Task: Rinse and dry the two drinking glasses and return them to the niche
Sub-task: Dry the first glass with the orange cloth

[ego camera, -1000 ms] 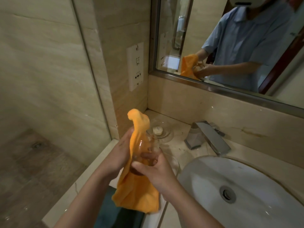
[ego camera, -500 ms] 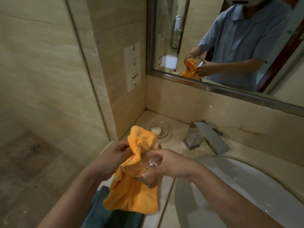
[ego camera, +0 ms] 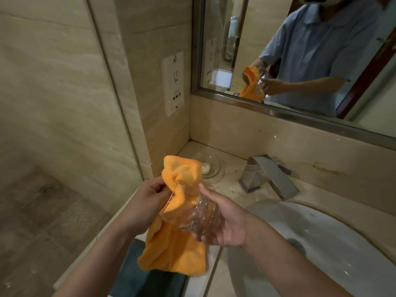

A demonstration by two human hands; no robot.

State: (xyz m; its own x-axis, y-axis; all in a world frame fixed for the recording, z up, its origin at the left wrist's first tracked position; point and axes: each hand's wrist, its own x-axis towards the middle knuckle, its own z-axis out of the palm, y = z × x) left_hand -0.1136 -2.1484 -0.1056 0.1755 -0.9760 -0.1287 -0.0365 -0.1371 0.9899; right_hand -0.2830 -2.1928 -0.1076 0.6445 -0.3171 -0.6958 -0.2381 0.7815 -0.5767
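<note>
As the cloth (ego camera: pixel 180 185) got pushed deeper since a second ago, left hand (ego camera: pixel 145 202) pinched it, right hand (ego camera: pixel 222 221) gripped the glass (ego camera: pixel 199 217); drying underway.

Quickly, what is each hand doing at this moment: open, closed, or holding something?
Left hand: closed, pinching the orange microfibre cloth stuffed into the glass.
Right hand: closed, holding the clear ribbed drinking glass.

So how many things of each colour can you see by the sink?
Orange: 1, the cloth
See-through: 2, the drinking glass and the soap dish
Silver: 1, the tap
White: 1, the sink
Dark teal: 1, the towel
Total: 6
</note>
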